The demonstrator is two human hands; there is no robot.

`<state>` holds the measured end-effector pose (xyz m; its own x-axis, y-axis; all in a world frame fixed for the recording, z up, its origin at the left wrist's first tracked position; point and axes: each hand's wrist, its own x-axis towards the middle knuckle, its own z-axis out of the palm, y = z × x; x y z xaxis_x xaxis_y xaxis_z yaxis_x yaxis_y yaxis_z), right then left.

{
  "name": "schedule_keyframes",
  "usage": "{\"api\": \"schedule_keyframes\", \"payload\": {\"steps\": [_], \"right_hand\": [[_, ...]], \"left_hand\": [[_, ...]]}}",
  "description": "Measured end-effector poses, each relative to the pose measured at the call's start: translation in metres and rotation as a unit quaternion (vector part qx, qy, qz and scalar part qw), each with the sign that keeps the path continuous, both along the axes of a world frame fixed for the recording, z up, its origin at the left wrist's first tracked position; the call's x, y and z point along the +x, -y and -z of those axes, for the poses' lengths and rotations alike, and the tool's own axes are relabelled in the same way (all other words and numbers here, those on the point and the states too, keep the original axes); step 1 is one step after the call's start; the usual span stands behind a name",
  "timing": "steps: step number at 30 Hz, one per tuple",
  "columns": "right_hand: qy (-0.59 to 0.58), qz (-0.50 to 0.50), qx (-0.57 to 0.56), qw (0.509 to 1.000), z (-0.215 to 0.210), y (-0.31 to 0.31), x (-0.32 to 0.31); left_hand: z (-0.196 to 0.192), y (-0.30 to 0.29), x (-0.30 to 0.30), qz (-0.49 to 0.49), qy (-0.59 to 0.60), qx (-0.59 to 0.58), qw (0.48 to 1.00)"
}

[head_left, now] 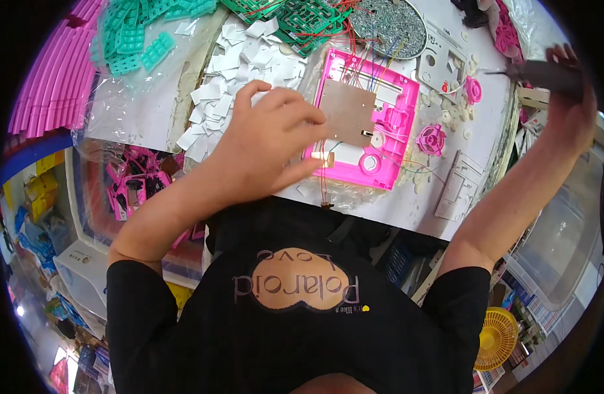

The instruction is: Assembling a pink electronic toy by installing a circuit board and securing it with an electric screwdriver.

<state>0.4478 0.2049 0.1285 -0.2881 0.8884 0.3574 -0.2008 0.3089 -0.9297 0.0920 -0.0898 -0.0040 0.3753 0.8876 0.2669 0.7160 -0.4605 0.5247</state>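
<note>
A pink plastic housing [374, 177] lies on the table in front of me, with a brown circuit board [348, 111] and thin coloured wires inside it. My left hand [269, 134] hovers over or rests on the housing's left edge, thumb and fingers apart; whether the fingertips touch the board is hard to tell. Off to the right, my raised right hand [578, 88] is closed round a dark electric screwdriver [548, 75]. Its thin bit points left toward the housing, well apart from it.
White paper pieces [229, 72] lie left of the housing. Behind it are green circuit boards [308, 26] and a round tray of screws [388, 29]. Small pink round parts [432, 140] and a white panel [459, 186] lie to the right. Teal keypads [128, 39] and pink strips [55, 72] fill the far left.
</note>
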Motion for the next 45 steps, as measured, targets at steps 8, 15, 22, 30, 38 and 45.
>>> {"api": "schedule_keyframes", "payload": {"steps": [8,15,22,30,38,45], "right_hand": [[-0.07,-0.088,0.027,0.993,0.031,0.108,-0.135],[-0.07,-0.12,0.027,0.99,0.027,0.104,-0.096],[-0.042,-0.082,0.003,0.996,0.045,0.106,-0.098],[-0.103,-0.166,-0.025,0.98,0.046,0.137,-0.105],[-0.136,-0.344,0.05,0.928,0.052,0.165,-0.125],[-0.113,-0.302,0.028,0.946,0.058,0.18,-0.148]], "left_hand": [[-0.01,-0.152,0.02,-0.119,-0.005,0.21,0.97],[0.027,-0.258,0.05,0.075,-0.282,0.079,0.953],[0.027,-0.261,0.058,0.017,-0.271,0.128,0.954],[-0.032,-0.136,0.027,0.052,-0.003,0.132,0.99],[-0.017,-0.046,0.024,0.014,0.196,-0.08,0.977],[-0.018,-0.04,0.013,-0.012,0.172,-0.068,0.983]]}}
